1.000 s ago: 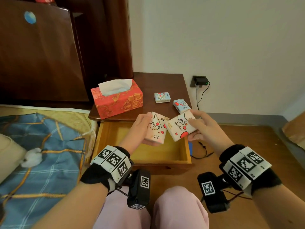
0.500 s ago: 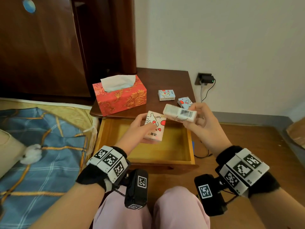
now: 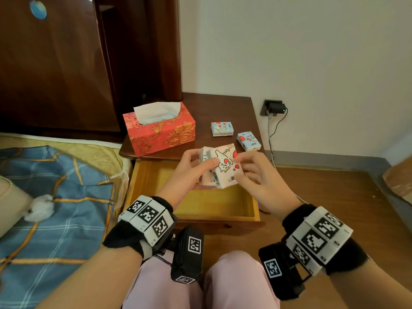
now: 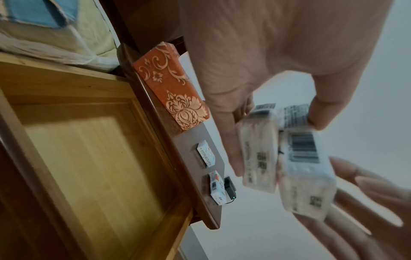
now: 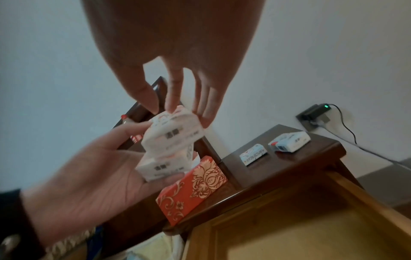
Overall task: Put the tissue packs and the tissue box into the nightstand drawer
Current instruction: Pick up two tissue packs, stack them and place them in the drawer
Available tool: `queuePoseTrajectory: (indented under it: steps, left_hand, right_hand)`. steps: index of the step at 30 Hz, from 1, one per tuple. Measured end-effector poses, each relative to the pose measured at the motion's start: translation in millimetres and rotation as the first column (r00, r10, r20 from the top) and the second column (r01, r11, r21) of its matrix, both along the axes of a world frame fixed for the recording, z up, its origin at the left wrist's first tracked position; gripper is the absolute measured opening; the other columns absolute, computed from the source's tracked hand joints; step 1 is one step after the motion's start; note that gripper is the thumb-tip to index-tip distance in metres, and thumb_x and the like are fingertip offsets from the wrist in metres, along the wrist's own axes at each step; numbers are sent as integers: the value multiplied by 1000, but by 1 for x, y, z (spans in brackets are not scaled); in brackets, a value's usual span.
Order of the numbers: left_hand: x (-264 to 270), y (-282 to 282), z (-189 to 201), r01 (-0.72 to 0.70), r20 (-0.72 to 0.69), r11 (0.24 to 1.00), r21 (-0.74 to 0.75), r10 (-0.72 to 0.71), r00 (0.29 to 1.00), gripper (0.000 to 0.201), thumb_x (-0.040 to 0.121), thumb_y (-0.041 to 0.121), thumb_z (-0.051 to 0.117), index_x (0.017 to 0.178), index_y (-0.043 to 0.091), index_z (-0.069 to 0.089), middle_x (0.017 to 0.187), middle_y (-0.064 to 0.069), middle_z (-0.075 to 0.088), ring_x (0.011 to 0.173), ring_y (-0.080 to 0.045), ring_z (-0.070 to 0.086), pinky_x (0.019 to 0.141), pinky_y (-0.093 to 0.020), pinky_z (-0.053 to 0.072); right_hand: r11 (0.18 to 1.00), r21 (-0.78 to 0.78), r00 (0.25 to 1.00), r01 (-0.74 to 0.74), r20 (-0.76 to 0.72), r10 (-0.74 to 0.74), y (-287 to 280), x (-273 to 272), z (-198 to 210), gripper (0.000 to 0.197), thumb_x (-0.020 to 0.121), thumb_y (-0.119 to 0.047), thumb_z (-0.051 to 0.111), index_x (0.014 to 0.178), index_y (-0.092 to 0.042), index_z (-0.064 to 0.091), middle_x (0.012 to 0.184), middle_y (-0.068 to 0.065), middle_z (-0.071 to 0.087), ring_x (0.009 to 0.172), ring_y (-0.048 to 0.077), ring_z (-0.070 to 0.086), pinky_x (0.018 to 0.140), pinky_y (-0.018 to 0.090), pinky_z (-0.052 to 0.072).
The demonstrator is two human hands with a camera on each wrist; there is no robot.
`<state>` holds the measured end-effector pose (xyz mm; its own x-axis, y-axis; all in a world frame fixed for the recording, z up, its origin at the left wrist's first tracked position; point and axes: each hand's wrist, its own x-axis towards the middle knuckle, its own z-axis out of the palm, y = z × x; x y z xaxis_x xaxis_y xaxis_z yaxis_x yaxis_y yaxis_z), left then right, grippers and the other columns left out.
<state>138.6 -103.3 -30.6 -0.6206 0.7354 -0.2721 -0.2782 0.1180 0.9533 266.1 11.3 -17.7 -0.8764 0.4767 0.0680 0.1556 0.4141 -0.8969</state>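
Two pink cat-print tissue packs are pressed together above the open drawer [image 3: 194, 217]. My left hand [image 3: 189, 172] grips both, thumb over the near pack [image 3: 225, 166], fingers behind the far pack [image 3: 205, 153]. My right hand [image 3: 254, 172] pinches the near pack's right edge with thumb and fingertips. The wrist views show the same pair [image 4: 307, 176] [image 5: 175, 133]. On the nightstand top [image 3: 223, 108] stand the red-and-gold tissue box [image 3: 160, 132] and two small blue tissue packs [image 3: 222, 128] [image 3: 249, 141]. Nothing lies in the drawer's visible part.
A bed with a blue plaid blanket [image 3: 55, 197] lies left of the drawer. A charger [image 3: 275, 107] sits in the wall socket to the right, its cable hanging to the wooden floor. A dark wooden headboard [image 3: 55, 63] rises behind. My knees [image 3: 234, 282] are below the drawer front.
My right hand turned its pack and brought it left against the pack in my left hand. The two now sit together, and my left thumb has closed over both.
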Motion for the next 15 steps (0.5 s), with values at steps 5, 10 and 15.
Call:
queuePoseTrajectory:
  steps: [5,10,15]
  left_hand:
    - [4,0,6,22,-44,999,40,-21,999,33,85,31,59,114,18,48,108,0,66,88,-13,68,76,-33,59]
    - [12,6,11,53,-105,998,23,-50,993,39,88,43,48,122,24,42,114,4,61,103,-11,61,82,-24,54]
    - [21,15,7,97,-90,994,40,-93,992,45,92,34,45,134,30,29,135,4,49,118,-10,54,80,-11,51]
  right_hand:
    - [942,-335,990,21,138,27,1,-3,1,37,88,-25,54,122,-26,40,101,-14,61,88,6,64,79,27,56]
    - [931,-365,991,-6,125,56,-4,-6,-2,23,92,-32,45,114,-31,47,108,-3,64,83,15,70,78,25,56]
    - [881,-472,988,-2,134,74,-1,-10,-3,24,91,-37,43,115,-33,44,99,-8,65,82,17,69,82,30,55]
